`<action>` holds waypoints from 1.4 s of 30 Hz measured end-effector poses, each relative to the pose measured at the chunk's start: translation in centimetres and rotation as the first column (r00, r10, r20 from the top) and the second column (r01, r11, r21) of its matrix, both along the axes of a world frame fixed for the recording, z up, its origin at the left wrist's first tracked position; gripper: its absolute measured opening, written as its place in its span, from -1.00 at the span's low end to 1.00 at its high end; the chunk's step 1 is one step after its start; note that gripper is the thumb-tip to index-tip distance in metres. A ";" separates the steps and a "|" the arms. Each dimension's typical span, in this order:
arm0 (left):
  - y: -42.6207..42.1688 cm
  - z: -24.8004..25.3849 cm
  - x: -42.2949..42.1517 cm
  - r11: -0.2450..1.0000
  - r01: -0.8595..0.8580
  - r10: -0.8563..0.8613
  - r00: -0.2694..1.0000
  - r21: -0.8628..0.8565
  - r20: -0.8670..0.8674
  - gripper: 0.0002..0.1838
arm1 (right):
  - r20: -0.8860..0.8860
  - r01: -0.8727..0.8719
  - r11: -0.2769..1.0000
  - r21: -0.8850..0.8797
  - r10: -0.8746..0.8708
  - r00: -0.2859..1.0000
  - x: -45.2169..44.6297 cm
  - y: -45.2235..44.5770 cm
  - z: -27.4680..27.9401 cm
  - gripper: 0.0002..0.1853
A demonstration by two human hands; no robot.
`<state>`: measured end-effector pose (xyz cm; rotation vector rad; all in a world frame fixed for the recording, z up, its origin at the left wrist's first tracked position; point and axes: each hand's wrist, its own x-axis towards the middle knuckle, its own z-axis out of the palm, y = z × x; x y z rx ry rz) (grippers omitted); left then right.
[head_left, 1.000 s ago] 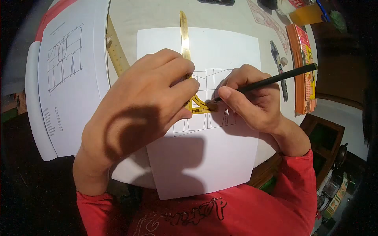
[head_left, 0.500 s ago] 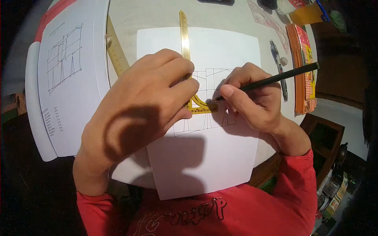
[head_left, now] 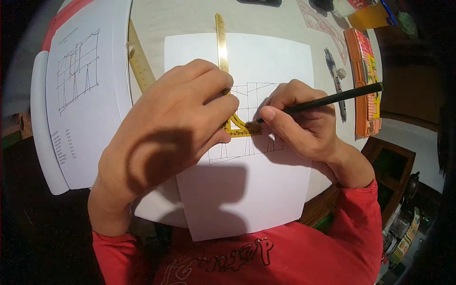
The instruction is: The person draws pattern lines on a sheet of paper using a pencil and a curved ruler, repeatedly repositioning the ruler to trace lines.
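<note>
A sheet of white paper (head_left: 273,190) carries a thin-lined drawing of panels with narrow wedge shapes. Over it lies a yellow L-shaped ruler (head_left: 222,47), its short arm and inner curve crossing the drawing. My left hand (head_left: 175,109) is closed, fingers curled onto the ruler near its corner and hiding part of the long arm. In my closed right hand (head_left: 311,126) is a dark pencil (head_left: 339,96), slanting up to the right. Its lower end is close to the ruler's short arm; whether the tip touches the paper I cannot tell.
An open book (head_left: 90,123) at left shows a similar drawing. Beside it rests another yellowish ruler (head_left: 141,61). On the right are a pen (head_left: 335,71), a small round grey object (head_left: 341,73), an orange box (head_left: 361,90) and a clear template (head_left: 323,26). A drink (head_left: 368,18) stands at the back right.
My right hand and the pencil have shifted slightly left, the pencil's upper end dropping a little. The paper has crept slightly left. My left hand stays on the ruler.
</note>
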<state>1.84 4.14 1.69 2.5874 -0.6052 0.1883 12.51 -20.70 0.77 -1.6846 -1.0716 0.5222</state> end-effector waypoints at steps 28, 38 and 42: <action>0.2 -0.2 0.0 1.000 0.018 -0.018 1.000 -0.025 0.009 -0.47 | -0.026 -0.010 1.000 -0.013 0.010 1.000 -0.2 0.3 0.0 -0.95; 0.2 0.3 -0.1 0.999 0.015 -0.016 1.000 -0.029 -0.022 -0.50 | -0.046 0.057 0.994 0.093 -0.053 0.998 -0.8 1.0 -0.5 -0.94; 0.2 0.2 -0.1 1.000 0.011 -0.011 0.999 -0.007 -0.030 -0.50 | -0.020 0.052 0.993 0.106 -0.050 0.999 -0.7 1.1 -0.6 -0.94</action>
